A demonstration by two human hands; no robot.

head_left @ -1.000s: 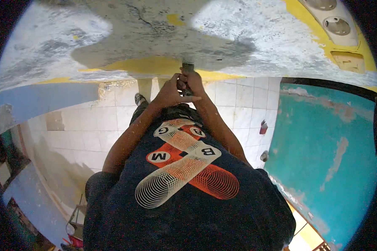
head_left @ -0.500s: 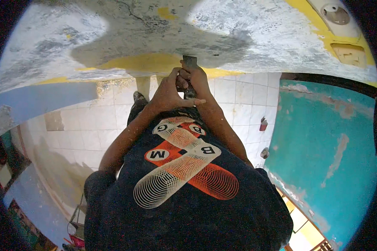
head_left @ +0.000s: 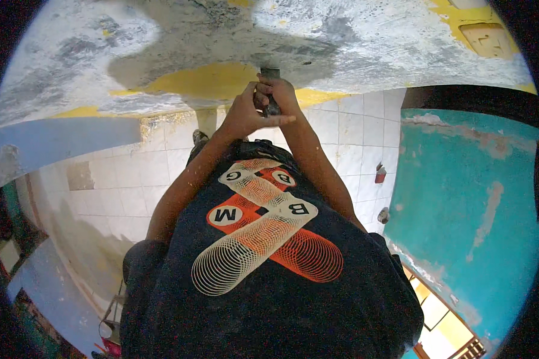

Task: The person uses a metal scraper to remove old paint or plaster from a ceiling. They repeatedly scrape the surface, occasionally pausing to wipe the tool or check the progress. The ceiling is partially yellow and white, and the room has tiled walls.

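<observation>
A scraper (head_left: 270, 73) with a flat dark blade is held up against the patchy wall (head_left: 365, 57) in front of me. My right hand (head_left: 283, 94) is closed round it just below the blade. From the left, my left hand (head_left: 244, 113) grips it too, with its fingers curled near the right hand's fingers and its thumb stretched across the lower end. The blade's edge meets the wall beside a yellow patch of old paint (head_left: 203, 81). Most of the handle is hidden by my fingers.
A recessed socket box (head_left: 485, 39) sits in the wall at upper right. Pale tiles (head_left: 120, 194) cover the floor, where a small red container (head_left: 380, 175) and a greyish lump (head_left: 383, 215) lie. A turquoise wall (head_left: 449, 185) stands at right, a bluish one (head_left: 84, 140) at left.
The whole view has shifted, so wall, hands and scraper appear higher in the picture. Both hands keep their hold, and the blade stays at nearly the same place on the wall.
</observation>
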